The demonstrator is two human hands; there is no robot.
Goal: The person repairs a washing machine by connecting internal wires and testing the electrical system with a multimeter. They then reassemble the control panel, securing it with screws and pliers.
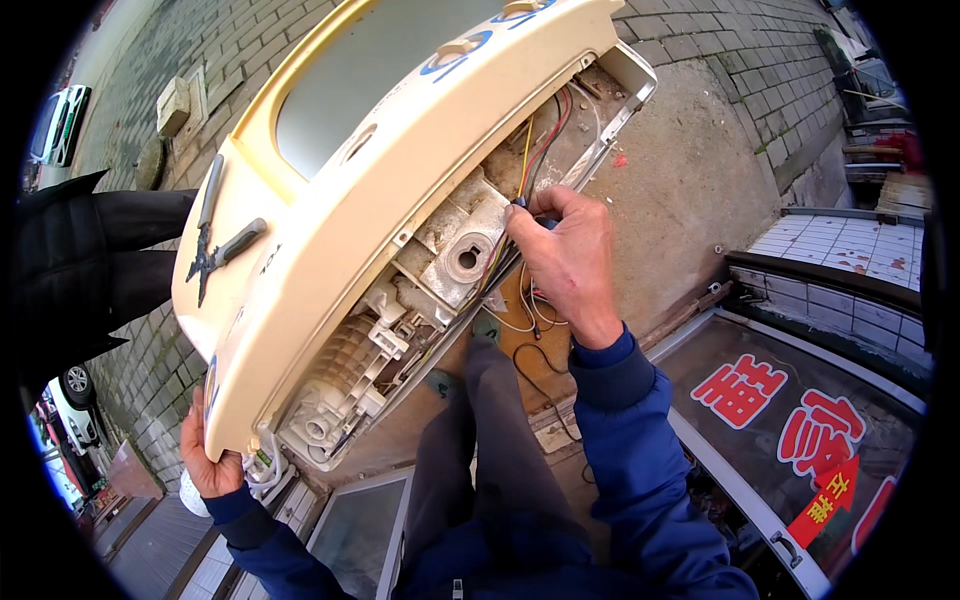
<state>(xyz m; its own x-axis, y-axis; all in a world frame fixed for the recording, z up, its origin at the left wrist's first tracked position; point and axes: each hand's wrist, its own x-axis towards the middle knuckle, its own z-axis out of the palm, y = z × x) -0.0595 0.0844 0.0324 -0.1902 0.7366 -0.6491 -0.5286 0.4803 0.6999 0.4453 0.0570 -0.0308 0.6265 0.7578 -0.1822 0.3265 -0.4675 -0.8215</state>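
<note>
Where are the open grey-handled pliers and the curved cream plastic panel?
Open grey-handled pliers (207, 262): head view, near the pivot.
Curved cream plastic panel (395, 180): head view, on its broad front face.

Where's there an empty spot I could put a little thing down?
Probably the concrete, between the right hand and the brick paving; mind the small red scrap there. The cream panel has bare space beside the pliers, but it curves, so things might slide. It's crowded around the wires and white plastic parts in its open side.
</note>
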